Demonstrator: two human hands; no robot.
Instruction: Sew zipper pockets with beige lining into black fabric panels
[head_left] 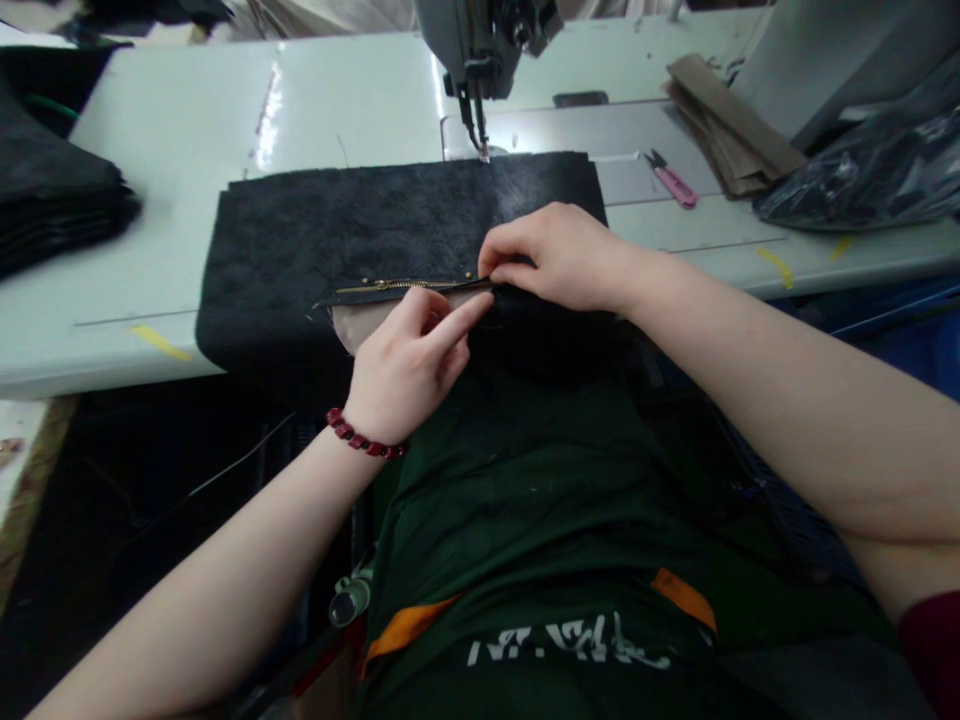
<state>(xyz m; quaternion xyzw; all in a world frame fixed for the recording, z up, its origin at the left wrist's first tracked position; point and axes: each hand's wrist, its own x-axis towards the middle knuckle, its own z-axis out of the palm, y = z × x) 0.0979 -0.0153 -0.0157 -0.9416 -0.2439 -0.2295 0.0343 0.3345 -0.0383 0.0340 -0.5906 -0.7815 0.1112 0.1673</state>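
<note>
A black suede-like fabric panel [360, 230] lies on the white sewing table [187, 130], hanging over its front edge. A brass zipper [405, 287] on black tape runs along the panel's near edge. My right hand [559, 255] pinches the right end of the zipper tape, fingers closed. My left hand [409, 365] has its fingers curled, the forefinger stretched out and pressing on the fabric just below the zipper's right end. The sewing machine's needle [480, 130] stands over the panel's far edge.
A stack of dark fabric pieces [52, 205] sits at the table's left. Pink thread snips [673, 180], brown strips [724, 125] and a black plastic bag [870, 170] lie at the right. A tan lining piece [356, 322] shows under the zipper.
</note>
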